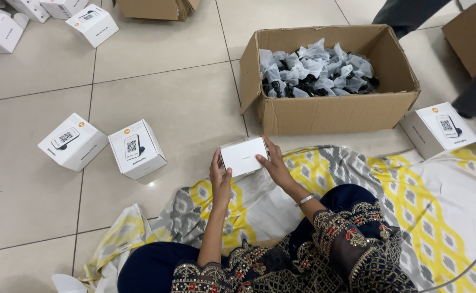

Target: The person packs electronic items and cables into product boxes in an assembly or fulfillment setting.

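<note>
While both hands' fingers clamp its ends, the small white box (243, 155) looks plain, seemingly closed.

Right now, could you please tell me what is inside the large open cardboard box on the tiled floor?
The large open cardboard box holds a heap of small dark items in crumpled translucent plastic bags. The bags cover the items, so their kind is unclear, and the box bottom is hidden.

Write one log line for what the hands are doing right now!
left hand: holds small white box | right hand: holds same box | nearby: open cardboard box
</note>
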